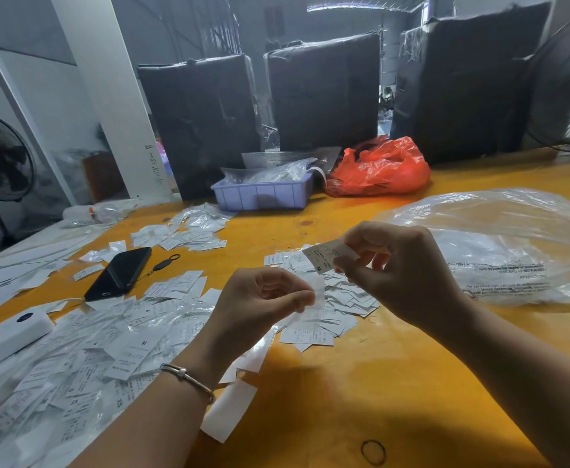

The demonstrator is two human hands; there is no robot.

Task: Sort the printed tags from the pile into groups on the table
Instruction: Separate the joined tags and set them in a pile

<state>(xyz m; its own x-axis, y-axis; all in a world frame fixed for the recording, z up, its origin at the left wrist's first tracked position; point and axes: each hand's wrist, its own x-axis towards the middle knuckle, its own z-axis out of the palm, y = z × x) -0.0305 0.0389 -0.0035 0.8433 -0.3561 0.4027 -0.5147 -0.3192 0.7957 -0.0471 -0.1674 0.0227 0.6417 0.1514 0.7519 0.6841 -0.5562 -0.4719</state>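
Head view: the right hand (401, 275) makes a pinching grip on a printed tag (327, 256) marked M, held up above the table (310, 383), likely so the size letter can be read before the tag joins a group. The tag sticks out leftward from the fingertips, with most of its face clear of the grip. The left hand (260, 302) pinches a thin clear strip (317, 292), perhaps a sleeve or backing; the blur hides which. Directly beneath both hands lies 1 small heap of tags (327, 315), seemingly a sorted group. The big unsorted pile (91, 352) spreads to the left, near a phone (119, 273).
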